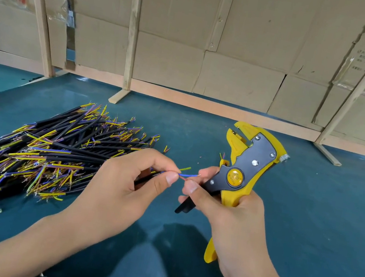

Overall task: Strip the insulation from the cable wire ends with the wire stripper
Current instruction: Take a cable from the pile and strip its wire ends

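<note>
The left hand [120, 183] has its fingers curled, thumb and forefinger pinching a black cable [146, 177] near its end. From that pinch three thin cores [186, 175] stick out toward 3 o'clock: a blue one, a yellow-green one angled up toward 2 o'clock, and a reddish-brown one. The thumb tip of the right hand [233, 217] touches the reddish-brown core just beside the left thumb.

The rest of the right hand's fingers are wrapped round the handles of the yellow and black wire stripper [244, 165], gripping it. Its head points toward 12 o'clock, above the hand, with the jaws parted and nothing between them. The yellow handle end shows below the palm at 6 o'clock, and the black handle tip pokes out at 7 o'clock.

At 9 o'clock from the hands a large pile of cut cables [36, 152] lies on the dark teal surface [321, 210], their coloured cores splayed at the ends. At 12 o'clock, at the far edge, stands a cardboard wall [239, 51] braced by wooden slats.
</note>
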A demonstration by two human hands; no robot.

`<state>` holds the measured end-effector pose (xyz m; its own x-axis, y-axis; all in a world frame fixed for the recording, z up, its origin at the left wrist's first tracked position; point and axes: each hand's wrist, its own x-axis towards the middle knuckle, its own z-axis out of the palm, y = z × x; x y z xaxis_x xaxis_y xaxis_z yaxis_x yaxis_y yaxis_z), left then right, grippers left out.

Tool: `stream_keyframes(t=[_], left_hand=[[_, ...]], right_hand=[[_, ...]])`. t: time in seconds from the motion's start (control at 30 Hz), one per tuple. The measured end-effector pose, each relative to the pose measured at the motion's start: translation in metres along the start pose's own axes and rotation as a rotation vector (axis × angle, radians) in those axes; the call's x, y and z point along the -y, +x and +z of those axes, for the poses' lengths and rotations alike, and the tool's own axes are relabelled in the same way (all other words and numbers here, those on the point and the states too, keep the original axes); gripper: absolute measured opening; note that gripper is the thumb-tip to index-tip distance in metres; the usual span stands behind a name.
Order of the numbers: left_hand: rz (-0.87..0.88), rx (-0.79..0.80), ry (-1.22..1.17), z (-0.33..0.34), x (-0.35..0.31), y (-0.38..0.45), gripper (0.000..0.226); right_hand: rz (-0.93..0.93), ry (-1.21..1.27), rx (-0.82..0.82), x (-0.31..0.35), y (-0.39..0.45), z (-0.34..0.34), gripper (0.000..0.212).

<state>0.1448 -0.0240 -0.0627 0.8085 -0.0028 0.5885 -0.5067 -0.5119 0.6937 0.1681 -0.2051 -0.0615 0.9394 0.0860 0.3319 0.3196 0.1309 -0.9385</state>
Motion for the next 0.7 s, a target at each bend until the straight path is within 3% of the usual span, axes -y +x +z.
stream_keyframes(t=[0.23,0.53,0.63,0.7], left_hand=[[-0.11,-0.052,-0.318,0.003,-0.008,0.004,0.013],[-0.108,0.03,-0.116,-0.008,-0.008,0.005,0.014],[-0.095,-0.031,-0.142,-0.006,-0.01,0.005,0.011],[-0.097,-0.102,-0.203,-0.007,-0.009,0.007,0.011]], right_hand=[[0.035,0.049,0.077,0.001,-0.003,0.004,0.019],[0.077,0.212,0.117,0.0,0.004,-0.001,0.018],[0.081,0.247,0.132,0.002,0.006,-0.003,0.015],[0.119,0.317,0.232,0.004,0.006,-0.004,0.013]])
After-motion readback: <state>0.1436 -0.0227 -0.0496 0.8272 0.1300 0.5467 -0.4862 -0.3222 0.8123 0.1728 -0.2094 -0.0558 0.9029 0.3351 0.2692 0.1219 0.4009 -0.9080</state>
